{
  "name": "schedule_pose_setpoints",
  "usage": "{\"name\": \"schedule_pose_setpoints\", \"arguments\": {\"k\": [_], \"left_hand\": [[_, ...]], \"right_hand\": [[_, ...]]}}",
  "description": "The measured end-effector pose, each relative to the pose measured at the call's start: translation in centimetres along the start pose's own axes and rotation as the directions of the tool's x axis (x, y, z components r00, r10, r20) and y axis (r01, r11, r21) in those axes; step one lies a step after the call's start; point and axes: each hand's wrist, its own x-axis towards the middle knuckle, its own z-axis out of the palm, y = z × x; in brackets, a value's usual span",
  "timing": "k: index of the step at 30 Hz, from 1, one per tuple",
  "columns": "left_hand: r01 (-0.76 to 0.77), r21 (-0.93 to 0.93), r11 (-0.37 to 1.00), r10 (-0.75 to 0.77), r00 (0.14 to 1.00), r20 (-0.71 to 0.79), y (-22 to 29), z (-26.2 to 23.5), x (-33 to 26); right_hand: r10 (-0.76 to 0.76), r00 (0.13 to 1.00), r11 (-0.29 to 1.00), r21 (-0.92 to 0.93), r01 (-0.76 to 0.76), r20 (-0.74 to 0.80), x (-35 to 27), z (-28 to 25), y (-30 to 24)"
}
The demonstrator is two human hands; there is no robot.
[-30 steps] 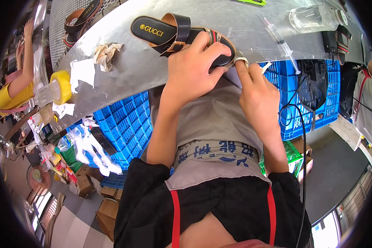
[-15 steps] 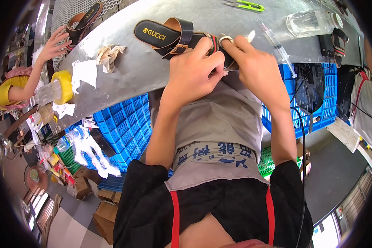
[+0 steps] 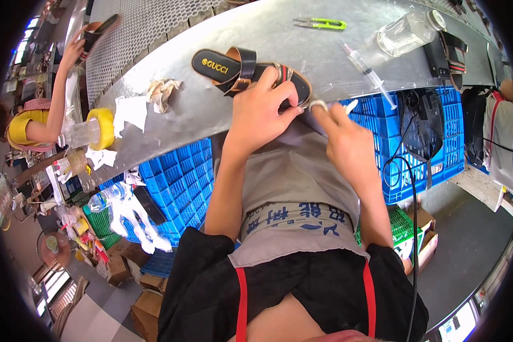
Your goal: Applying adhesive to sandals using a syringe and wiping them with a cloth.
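Note:
A black slide sandal (image 3: 214, 67) with a buckled strap and a striped strap lies on the metal tabletop. My left hand (image 3: 265, 111) is closed round its toe half, fingers bent over the striped strap and the front edge. Just right of the toe, past the table's near edge, my right hand (image 3: 347, 139) has its fingers curled. A whitish cloth (image 3: 319, 105) is wrapped at its index fingertip, and a white end sticks out beyond the knuckles. My right thumb is hidden.
Farther right lie a syringe (image 3: 369, 69), a clear bottle (image 3: 407, 34), green thread snips (image 3: 325, 24) and another sandal (image 3: 455, 54). Crumpled paper (image 3: 162, 94) and yellow tape (image 3: 102, 129) sit left. Blue crates (image 3: 179, 176) stand below the table. A co-worker's hand (image 3: 73, 51) holds a sandal.
My right hand has drawn back from the sandal, toward me, with the cloth; the sandal's toe now shows. The left hand keeps its hold. At left, the co-worker's hand has lifted a sandal away.

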Motion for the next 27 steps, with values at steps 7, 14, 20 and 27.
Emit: {"name": "schedule_pose_setpoints", "arguments": {"k": [7, 14, 20, 27], "left_hand": [[0.033, -0.013, 0.999, -0.032, 0.999, 0.024, 0.1, 0.2, -0.1], [-0.032, 0.015, 0.999, 0.033, 0.996, -0.078, 1.7, -1.2, -1.0], [-0.046, 0.118, 0.992, 0.074, 0.967, -0.243, 5.3, -2.8, -3.0], [0.049, -0.610, 0.791, -0.164, 0.977, -0.135, 4.0, -2.1, -9.0]], "right_hand": [[0.080, 0.992, 0.961, 0.273, -0.049, -0.102, -3.1, 0.9, 0.6], [0.280, 0.944, 0.768, 0.631, -0.110, -0.177, -3.0, 1.3, -0.7], [0.366, 0.924, 0.377, 0.926, -0.035, -0.114, -3.5, 2.6, -1.2], [0.157, 0.988, 0.213, 0.976, -0.040, 0.007, -3.4, 3.5, -2.5]]}}
